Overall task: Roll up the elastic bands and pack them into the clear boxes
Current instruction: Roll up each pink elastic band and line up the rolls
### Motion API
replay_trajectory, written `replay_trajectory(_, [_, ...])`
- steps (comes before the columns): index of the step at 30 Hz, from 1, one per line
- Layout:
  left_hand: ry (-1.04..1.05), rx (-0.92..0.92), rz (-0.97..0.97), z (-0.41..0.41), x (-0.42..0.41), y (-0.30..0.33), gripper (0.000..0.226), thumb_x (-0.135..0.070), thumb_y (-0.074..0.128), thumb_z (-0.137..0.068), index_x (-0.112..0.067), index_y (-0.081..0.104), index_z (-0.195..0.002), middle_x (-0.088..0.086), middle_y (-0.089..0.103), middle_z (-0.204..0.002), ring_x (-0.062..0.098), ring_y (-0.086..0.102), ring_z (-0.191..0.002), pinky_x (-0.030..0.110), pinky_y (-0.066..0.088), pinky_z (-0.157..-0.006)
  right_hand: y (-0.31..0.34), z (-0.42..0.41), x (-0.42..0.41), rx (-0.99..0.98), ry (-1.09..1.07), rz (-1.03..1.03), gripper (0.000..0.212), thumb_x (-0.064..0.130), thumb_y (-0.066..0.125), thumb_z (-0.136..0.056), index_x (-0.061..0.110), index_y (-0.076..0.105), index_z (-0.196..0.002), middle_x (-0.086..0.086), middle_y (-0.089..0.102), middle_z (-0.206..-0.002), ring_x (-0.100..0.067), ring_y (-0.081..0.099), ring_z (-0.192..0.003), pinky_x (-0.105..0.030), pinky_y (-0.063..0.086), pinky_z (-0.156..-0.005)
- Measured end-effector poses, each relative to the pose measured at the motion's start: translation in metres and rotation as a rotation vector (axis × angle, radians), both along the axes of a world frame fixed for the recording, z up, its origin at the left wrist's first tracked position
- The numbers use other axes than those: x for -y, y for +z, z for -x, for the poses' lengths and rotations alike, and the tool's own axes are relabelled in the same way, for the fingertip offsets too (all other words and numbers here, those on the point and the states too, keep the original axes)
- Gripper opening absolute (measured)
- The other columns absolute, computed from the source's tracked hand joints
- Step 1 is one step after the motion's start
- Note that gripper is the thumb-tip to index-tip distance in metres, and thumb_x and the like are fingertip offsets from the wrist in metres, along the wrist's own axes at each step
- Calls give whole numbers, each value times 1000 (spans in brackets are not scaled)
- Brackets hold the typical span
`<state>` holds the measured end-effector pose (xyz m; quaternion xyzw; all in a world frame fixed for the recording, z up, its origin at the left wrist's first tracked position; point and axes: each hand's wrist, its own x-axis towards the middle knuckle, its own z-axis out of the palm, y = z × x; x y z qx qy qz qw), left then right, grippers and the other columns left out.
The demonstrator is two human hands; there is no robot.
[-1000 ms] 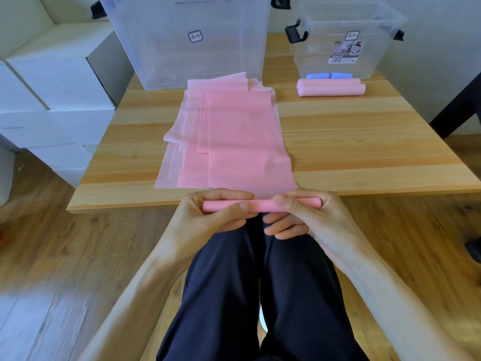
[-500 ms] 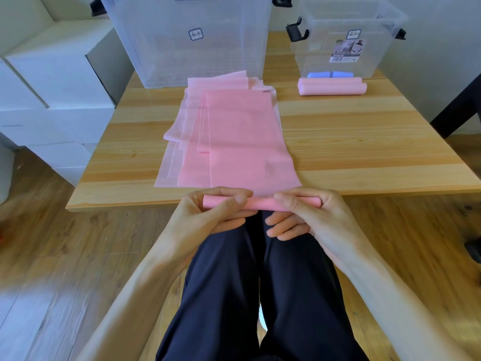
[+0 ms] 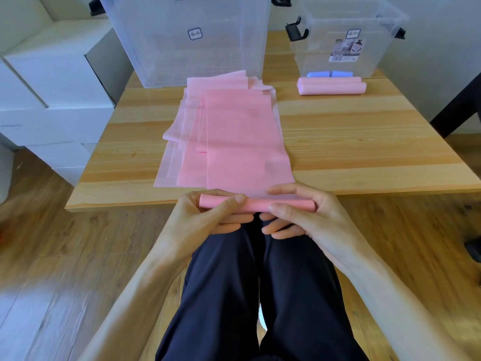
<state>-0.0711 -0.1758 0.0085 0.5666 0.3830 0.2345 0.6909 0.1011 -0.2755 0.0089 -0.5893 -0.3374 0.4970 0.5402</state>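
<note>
Both hands clamp the pink roll point(image 3: 256, 204) at the wooden table's point(image 3: 364, 152) near edge: left hand point(image 3: 205, 217) pinching its left end, right hand point(image 3: 307, 214) curled round the right, band point(image 3: 242, 142) trailing flat toward the clear boxes point(image 3: 190, 40).

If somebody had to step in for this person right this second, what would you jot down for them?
Left hand and right hand: both grip the part-rolled pink band just off the table's near edge.
Its unrolled length lies flat on the table over a stack of more pink bands.
Done: finished pink rolls lie in front of the small clear box; blue rolls show inside it.
The large clear box stands behind the stack.
Left: finish this roll, roll the stack, box all.
</note>
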Motion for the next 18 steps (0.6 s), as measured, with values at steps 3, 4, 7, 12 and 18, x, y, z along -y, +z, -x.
replay_trajectory(3, [2,31,23,0,-1,0,33,-29,67,-78,-9,75,-103,7,78,-95,18,75,-91,20,58,-71,0,0,-1,9,-10,-8,20,26,69,-82,9,74,-92,-15,76,-80,-30,75,-70,-26,58,-57])
replay_trajectory(4, [12,45,37,1,0,0,33,-27,68,-77,-9,74,-104,8,78,-95,18,75,-91,20,58,-71,0,0,-2,7,-20,-7,22,29,68,-82,9,74,-88,-16,75,-78,-30,74,-68,-26,58,-55])
replay_trajectory(7, [36,45,41,1,0,-2,32,-27,68,-75,-9,74,-101,9,78,-93,19,76,-89,18,57,-69,1,0,-3,2,-10,-3,29,35,67,-81,8,73,-91,-16,75,-79,-31,75,-70,-26,59,-57])
replay_trajectory(12, [17,39,34,1,-2,-2,34,-32,64,-79,-10,74,-104,8,78,-95,18,75,-91,20,58,-72,0,0,-2,23,6,-13,26,26,69,-82,10,73,-102,-13,77,-85,-30,75,-72,-27,60,-60])
replay_trajectory(18, [7,58,75,1,-2,-2,31,-27,64,-81,-9,74,-105,10,77,-97,20,75,-93,20,58,-72,1,-1,-2,-6,5,0,30,32,68,-81,12,72,-103,-15,76,-85,-30,75,-73,-28,59,-60])
